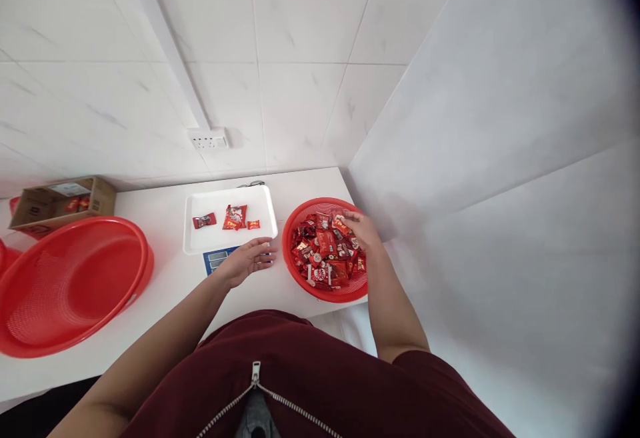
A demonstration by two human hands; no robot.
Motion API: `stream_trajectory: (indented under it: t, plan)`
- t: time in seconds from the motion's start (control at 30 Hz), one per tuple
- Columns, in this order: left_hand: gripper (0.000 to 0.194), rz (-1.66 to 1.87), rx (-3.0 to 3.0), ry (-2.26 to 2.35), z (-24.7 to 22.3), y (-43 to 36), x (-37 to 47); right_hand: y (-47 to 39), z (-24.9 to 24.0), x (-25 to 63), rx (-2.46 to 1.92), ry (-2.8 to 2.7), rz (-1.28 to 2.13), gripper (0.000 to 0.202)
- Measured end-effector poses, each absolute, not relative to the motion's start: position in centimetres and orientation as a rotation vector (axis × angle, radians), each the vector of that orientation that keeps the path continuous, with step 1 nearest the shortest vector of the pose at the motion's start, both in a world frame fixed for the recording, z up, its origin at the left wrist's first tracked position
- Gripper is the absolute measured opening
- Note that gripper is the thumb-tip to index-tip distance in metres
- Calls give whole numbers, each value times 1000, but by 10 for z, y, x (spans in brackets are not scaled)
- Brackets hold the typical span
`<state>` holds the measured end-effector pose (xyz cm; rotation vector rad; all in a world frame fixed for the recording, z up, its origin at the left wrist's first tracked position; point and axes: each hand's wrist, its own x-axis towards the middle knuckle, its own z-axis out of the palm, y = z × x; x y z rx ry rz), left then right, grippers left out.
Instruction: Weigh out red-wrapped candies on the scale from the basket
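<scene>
My right hand [363, 230] is over the far right side of a red round basket [287, 251] heaped with small red wrapped sweets [327, 245]. Its fingertips are closed on a red sweet packet [341, 225] at the top of the heap. Left of the basket, my left hand [249, 262] hovers with fingers stretched and apart, holding nothing. It is close to the front edge of a white tray [213, 241] on a weighing scale, whose blue display panel [210, 266] is partly covered by the hand. Three red packets [235, 217] of different sizes lie apart in the tray.
A large red plastic basket [75, 278] stands at the left of the white table [165, 291]. Behind it sits an open cardboard box [103, 197] with red packets inside. A tiled wall with a socket [208, 139] borders the back; a pale panel [475, 258] rises at right.
</scene>
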<state>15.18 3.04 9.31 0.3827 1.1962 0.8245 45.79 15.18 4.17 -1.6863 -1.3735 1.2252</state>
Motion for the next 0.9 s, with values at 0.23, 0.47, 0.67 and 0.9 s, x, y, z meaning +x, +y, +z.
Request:
stream_trajectory:
  t: [0.23, 0.47, 0.67, 0.9]
  plan:
    - [54, 923, 490, 975, 99, 36, 162, 95, 68, 321, -1161, -1181, 1724, 30]
    - [25, 1068, 391, 1140, 83, 49, 95, 94, 65, 231, -1187, -1133, 1932, 26]
    - [9, 1104, 258, 1195, 79, 52, 39, 97, 63, 203, -1018, -840, 2266, 42]
    - [6, 1136, 120, 1241, 77, 50, 2, 106, 51, 201, -1203, -738, 2097, 26]
